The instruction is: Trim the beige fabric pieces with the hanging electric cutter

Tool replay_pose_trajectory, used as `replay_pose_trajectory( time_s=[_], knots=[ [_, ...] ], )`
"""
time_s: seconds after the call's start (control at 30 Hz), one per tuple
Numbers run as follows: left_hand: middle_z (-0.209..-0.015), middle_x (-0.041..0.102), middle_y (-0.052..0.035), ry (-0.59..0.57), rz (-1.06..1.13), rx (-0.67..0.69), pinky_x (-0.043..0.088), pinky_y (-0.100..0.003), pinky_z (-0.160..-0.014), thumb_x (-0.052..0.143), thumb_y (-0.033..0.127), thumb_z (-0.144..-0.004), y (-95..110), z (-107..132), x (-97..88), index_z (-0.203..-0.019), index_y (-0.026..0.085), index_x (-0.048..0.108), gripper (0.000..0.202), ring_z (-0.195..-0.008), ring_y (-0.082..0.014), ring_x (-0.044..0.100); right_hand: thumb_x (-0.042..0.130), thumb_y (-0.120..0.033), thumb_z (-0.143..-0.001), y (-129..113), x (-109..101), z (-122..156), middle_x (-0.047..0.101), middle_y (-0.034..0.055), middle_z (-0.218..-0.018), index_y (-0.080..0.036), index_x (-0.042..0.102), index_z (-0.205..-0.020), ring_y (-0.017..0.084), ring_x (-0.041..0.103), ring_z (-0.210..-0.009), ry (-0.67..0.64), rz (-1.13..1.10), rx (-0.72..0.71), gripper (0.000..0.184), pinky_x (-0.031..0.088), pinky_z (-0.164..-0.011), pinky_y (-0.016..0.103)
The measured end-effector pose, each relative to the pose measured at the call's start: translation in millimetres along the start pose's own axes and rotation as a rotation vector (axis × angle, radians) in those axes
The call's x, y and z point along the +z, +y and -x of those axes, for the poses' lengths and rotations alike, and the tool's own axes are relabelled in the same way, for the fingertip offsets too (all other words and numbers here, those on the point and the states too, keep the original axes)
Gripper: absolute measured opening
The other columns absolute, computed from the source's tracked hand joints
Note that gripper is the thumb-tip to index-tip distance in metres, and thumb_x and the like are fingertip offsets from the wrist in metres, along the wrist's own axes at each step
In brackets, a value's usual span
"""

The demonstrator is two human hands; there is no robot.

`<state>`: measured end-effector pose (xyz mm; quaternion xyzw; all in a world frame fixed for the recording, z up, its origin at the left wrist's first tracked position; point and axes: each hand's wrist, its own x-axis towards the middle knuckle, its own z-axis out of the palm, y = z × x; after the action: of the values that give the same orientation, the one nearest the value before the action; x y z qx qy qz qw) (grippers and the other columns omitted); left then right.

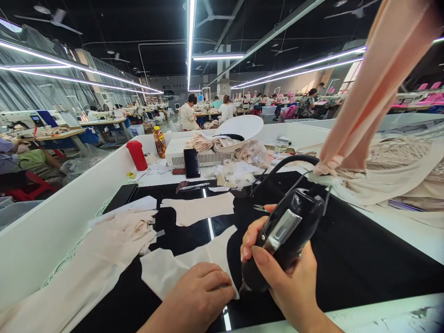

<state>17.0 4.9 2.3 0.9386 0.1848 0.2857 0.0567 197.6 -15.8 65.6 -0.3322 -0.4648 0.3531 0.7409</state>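
Observation:
My right hand (284,268) is wrapped round a black corded hand tool (289,231) with a silver plate on its side; its exact kind I cannot make out. The pointed tips of small snips (260,208) stick out beyond my right fingers. A twisted pale pink cloth strip (367,88) runs from above down to a knot by the tool's top. My left hand (199,296) lies with bent fingers on the lower right part of a white cut fabric piece (166,268), close to the tool's lower end. Another pale fabric piece (199,209) lies flat beyond it.
A pile of pale fabric pieces (93,259) lies left on the black work surface (354,259). Behind stand a phone (192,163), a red cup (137,155), a bottle (159,142) and a white scale (173,152). Bundled fabric (402,157) lies right. A white wall (62,240) edges the left.

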Motion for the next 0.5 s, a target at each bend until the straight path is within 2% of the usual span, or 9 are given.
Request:
replay_pose_trajectory(
  time_s=[0.5],
  knots=[
    [-0.104, 0.077, -0.0049, 0.006, 0.027, 0.017, 0.058, -0.028, -0.093, 0.052, 0.016, -0.108, -0.3, -0.1, -1.5, -0.115, 0.018, 0.068, 0.018, -0.101, -0.0178, 0.073, 0.081, -0.028, -0.092, 12.6, -6.5, -2.8, 0.068, -0.0026, -0.082, -0.032, 0.056, -0.125, 0.015, 0.064, -0.060, -0.072, 0.041, -0.070, 0.041, 0.060, -0.059, 0.028]
  ],
)
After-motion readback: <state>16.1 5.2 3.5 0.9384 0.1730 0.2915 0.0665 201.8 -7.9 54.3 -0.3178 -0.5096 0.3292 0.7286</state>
